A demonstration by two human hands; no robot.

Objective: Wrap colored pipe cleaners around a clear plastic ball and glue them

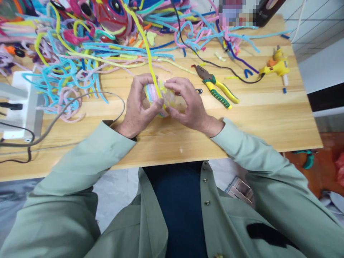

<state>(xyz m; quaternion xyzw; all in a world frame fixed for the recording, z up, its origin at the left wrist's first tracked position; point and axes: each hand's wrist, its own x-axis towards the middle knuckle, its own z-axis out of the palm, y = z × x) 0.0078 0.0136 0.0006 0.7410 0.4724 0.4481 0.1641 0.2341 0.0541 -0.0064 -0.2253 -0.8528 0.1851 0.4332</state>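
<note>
While in the grasp of both hands [139, 102] [191, 104], clear banded container [167, 96], contents unclear

The table [258, 122] is pale, grained wood, smooth with a soft sheen. Across the upper left, the pipe cleaners [129, 48] look fuzzy and matt. The container [169, 97] at centre looks like clear, shiny plastic under fuzzy strips [152, 92]. Right of it, the pliers [211, 79] pair dull, dark metal with ridged, plastic-looking grips [218, 96]; at far right, the glue gun [278, 68] is smooth plastic. Below, the jacket [153, 208] is matt cloth with shiny metal buttons [206, 203].
</note>
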